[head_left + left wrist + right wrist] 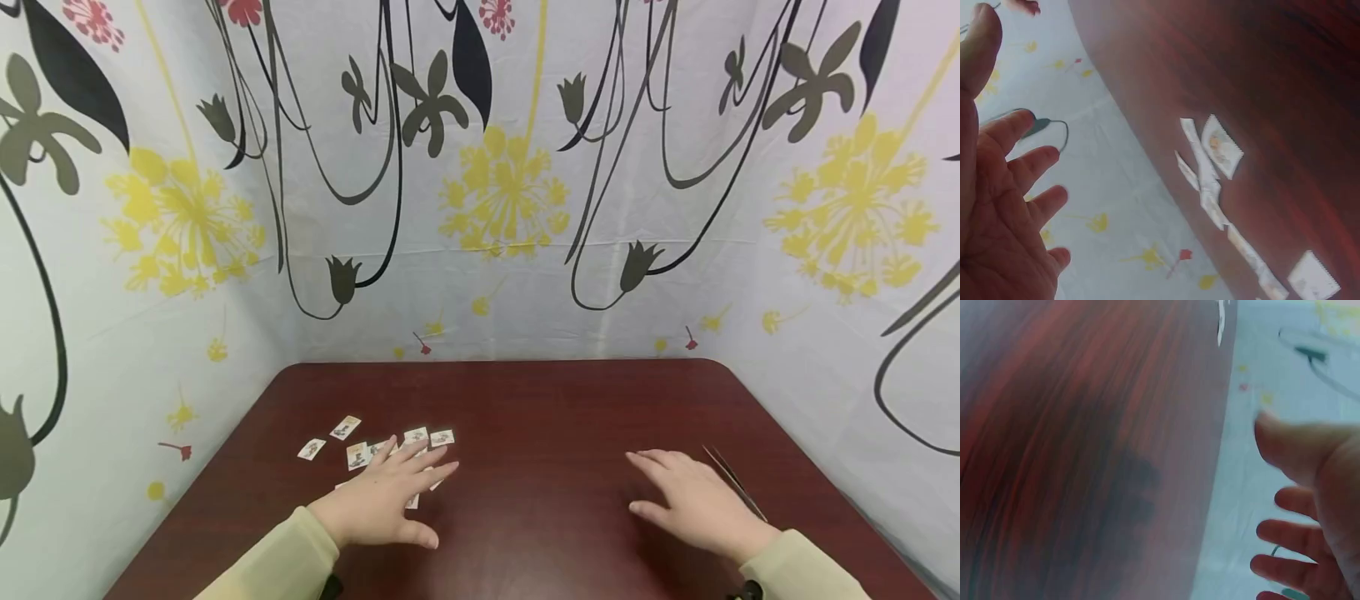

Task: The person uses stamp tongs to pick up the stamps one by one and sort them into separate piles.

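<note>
Several small white postage stamps with printed pictures and toothed edges lie at the left of the table, among them one stamp [345,427] at the back and another stamp [1222,147]. Over this group my left hand [386,498] is spread, fingers straight and thumb out, holding nothing; it hides some of the stamps in the head view. To the right, my right hand [693,504] hovers with extended fingers and an empty palm. Thin metal tweezers [735,483] lie on the table just beyond its outer side, partly covered by the hand.
The dark red wood-grain table [540,433] has rounded far corners. A white cloth [480,308] printed with flowers and vines hangs behind it and along both sides.
</note>
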Tool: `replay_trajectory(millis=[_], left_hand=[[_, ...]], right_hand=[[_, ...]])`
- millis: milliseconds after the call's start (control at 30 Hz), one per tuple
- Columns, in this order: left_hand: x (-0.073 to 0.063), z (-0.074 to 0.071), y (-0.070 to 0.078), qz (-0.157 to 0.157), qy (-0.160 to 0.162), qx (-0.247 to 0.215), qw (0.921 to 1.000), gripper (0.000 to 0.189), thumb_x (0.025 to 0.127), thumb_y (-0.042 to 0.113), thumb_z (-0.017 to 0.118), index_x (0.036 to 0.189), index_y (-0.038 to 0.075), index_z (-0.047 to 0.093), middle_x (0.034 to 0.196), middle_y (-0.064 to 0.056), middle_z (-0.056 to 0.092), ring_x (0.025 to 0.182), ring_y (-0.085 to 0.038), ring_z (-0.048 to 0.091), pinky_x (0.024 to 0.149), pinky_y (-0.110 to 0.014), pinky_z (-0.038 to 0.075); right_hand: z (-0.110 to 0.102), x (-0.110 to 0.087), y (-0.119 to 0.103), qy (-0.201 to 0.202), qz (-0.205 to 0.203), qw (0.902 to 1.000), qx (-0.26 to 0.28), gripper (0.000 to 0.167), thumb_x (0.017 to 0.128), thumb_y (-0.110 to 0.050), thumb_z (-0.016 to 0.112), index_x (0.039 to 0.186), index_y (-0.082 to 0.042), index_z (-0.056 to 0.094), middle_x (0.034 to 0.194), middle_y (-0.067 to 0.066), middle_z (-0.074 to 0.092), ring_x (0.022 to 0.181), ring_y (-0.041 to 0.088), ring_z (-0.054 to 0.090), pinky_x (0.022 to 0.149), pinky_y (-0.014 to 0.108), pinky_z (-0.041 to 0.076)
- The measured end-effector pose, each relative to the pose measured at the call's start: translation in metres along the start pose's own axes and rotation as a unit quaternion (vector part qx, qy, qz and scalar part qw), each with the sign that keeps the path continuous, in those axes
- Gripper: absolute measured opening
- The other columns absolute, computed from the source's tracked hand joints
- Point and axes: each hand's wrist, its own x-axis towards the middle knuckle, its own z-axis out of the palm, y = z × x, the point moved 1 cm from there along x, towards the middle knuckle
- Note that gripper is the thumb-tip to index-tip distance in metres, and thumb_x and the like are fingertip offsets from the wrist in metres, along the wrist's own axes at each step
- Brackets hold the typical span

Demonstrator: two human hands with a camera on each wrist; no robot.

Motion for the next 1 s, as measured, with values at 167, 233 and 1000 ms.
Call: replay_trajectory(millis=[167,233,1000], left_hand=[[0.0,0.008,-0.01,-0.017,0.002,-0.025,0.9995,0.08,0.08,0.056,0.069,0.147,0.021,0.043,0.151,-0.003,0.039,0.141,-0.03,0.029,0.114,-0.055,0.01],[0.0,0.012,-0.014,-0.023,0.001,-0.04,0.9989,0.077,0.082,0.054,0.068,0.146,0.019,0.044,0.15,-0.005,0.04,0.14,-0.031,0.03,0.114,-0.055,0.01],[0.017,0.04,-0.05,-0.089,-0.047,-0.119,0.9878,0.073,0.09,0.05,0.061,0.143,0.003,0.044,0.149,-0.015,0.04,0.139,-0.033,0.032,0.111,-0.061,0.011]], right_hand=[[0.006,-0.003,0.035,-0.036,0.105,0.9938,-0.001,0.051,0.083,-0.035,0.073,0.121,-0.003,0.065,0.115,0.017,0.062,0.106,0.04,0.057,0.08,0.059,0.046],[0.008,-0.006,0.049,-0.052,0.137,0.9891,-0.002,0.051,0.084,-0.035,0.072,0.121,0.0,0.064,0.114,0.022,0.06,0.105,0.044,0.056,0.075,0.058,0.047],[0.013,-0.022,0.121,-0.147,0.3,0.9399,0.072,0.066,0.087,-0.036,0.069,0.117,0.02,0.05,0.105,0.038,0.054,0.092,0.048,0.058,0.069,0.053,0.048]])
